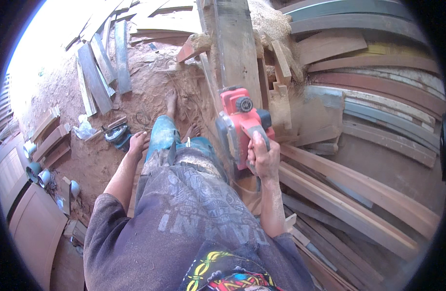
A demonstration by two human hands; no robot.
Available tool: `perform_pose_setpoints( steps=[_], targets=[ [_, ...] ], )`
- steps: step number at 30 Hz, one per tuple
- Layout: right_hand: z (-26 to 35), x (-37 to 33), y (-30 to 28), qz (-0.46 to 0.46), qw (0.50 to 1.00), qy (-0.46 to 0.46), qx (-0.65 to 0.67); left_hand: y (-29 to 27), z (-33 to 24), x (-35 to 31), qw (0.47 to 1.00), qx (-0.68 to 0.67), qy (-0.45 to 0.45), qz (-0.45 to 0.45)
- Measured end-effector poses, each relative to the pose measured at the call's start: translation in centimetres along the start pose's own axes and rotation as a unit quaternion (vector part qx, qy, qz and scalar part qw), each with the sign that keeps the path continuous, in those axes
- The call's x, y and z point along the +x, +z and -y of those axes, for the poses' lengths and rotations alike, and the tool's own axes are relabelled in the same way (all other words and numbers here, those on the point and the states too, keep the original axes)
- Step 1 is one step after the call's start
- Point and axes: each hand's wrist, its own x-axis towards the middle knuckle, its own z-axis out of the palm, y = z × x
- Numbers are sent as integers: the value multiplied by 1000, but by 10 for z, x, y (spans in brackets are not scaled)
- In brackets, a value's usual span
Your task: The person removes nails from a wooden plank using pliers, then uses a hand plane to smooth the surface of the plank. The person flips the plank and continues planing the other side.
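Note:
My right hand is wrapped round the rear handle of a red electric planer with a black knob at its front. The planer sits on the near part of a long, rough grey-brown plank, which stretches away from me. Its sole is hidden. My left hand hangs beside my left thigh, away from the plank, fingers loosely bent and apart with nothing seen in them. Near that hand, a dark blue and black power tool lies on the ground; its exact kind is unclear.
Wood shavings heap beside the plank's far right side. Stacked boards fill the right, and long beams lie near my right elbow. Loose boards rest on the dirt at left, above brown wooden panels. My feet are bare.

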Motion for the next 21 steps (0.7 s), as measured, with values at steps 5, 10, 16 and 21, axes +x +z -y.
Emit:
perform_pose_setpoints(
  steps=[5,10,16,21],
  targets=[
    [52,63,25,16,999,-35,-12,2,-37,4,999,-28,21,14],
    [107,125,52,9,997,-60,-44,-6,-47,8,997,-67,26,8],
    [189,221,90,37,991,-118,-49,-7,-49,-2,995,-90,-7,-40],
    [234,307,104,58,971,-232,-7,11,-88,-14,993,-113,23,-17]
  ],
)
